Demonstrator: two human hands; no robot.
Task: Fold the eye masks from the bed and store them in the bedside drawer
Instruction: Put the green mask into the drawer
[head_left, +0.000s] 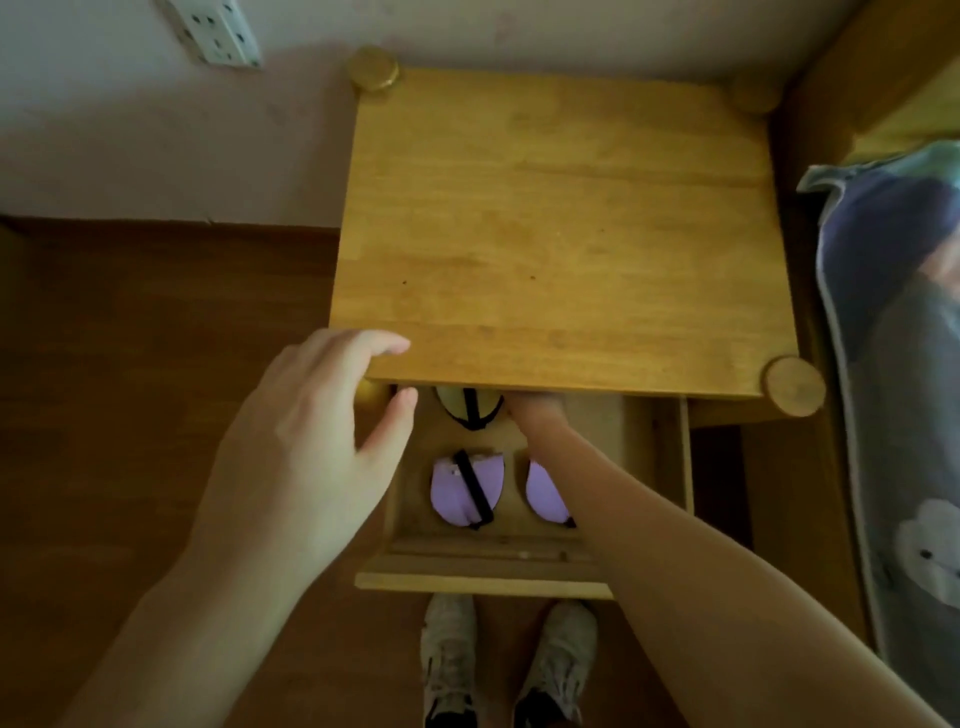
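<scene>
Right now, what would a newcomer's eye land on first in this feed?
Probably the open drawer under the wooden bedside table, holding two folded purple eye masks side by side near its front and a yellowish mask further back. Next, the right hand, reaching deep under the tabletop edge so its fingers are hidden, and the left hand, open, hovering by the table's front left corner.

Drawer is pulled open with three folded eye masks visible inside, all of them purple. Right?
Not quite. The head view shows the drawer open with three folded masks, but only the two front masks are purple; the back mask is yellowish with a black strap.
</scene>
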